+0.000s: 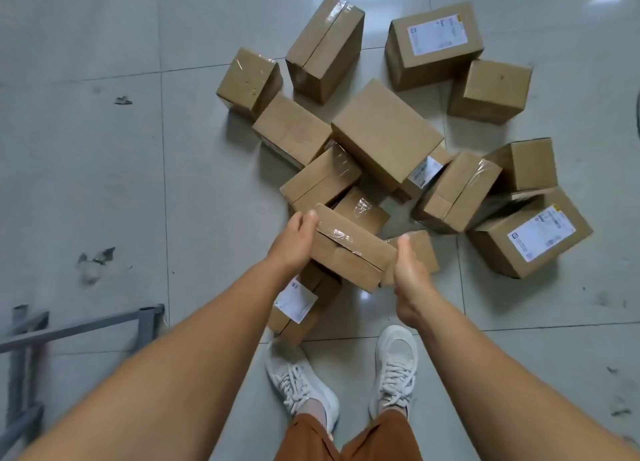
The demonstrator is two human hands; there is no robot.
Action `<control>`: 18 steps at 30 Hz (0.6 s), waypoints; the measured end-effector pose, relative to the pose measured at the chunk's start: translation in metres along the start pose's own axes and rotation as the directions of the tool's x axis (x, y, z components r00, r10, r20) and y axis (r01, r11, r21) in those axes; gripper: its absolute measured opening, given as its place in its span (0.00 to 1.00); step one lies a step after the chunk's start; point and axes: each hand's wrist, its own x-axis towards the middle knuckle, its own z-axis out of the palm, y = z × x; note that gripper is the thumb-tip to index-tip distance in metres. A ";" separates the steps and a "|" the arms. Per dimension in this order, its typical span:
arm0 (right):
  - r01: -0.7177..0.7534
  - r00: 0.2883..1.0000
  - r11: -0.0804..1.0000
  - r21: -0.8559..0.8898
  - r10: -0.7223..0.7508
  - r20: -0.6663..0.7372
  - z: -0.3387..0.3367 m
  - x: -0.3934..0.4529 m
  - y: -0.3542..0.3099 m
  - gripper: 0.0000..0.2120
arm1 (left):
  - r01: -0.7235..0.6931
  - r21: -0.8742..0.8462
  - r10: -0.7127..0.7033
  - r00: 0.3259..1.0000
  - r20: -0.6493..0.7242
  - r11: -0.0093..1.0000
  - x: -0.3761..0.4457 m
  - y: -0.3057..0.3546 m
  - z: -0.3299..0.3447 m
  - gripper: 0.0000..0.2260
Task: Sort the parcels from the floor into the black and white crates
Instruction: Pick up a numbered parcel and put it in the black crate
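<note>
Nearest, the left hand [294,242] and right hand [410,270] clamp a small taped parcel [349,249] by its two short ends, thumbs up over the top edge, its long axis running crosswise between them. Beyond it the remaining parcels [388,135] lie heaped on the tiled floor [104,149]; no crate is in view.

A floor of pale grey glossy tiles [104,183] with thin dark grout lines carries everything; scuffs and dark smudges [95,258] mark it at the left; a loose heap of brown cardboard parcels [386,133] sealed with clear tape lies on it, some showing white shipping labels [538,232]; a grey metal frame [79,329] stands at the lower left; two white laced trainers [393,367] are planted just beside the nearest parcels.
</note>
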 end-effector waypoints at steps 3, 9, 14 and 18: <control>0.045 0.998 0.998 -0.048 -0.046 -0.039 0.003 0.022 0.011 0.25 | 0.002 0.065 -0.004 0.999 0.040 0.998 0.023 -0.011 0.005 0.11; -0.033 0.996 0.999 0.001 0.032 -0.081 0.010 0.058 0.033 0.30 | 0.052 0.145 -0.058 0.998 0.037 0.988 0.054 -0.028 0.011 0.25; -0.036 0.996 0.999 0.020 0.038 -0.081 0.013 0.063 0.035 0.26 | 0.048 0.093 -0.053 0.997 0.056 0.995 0.056 -0.028 0.014 0.20; -0.041 0.995 0.997 0.069 0.047 -0.086 0.010 0.046 0.030 0.30 | 0.054 0.063 -0.053 0.999 -0.014 0.997 0.040 -0.021 0.008 0.15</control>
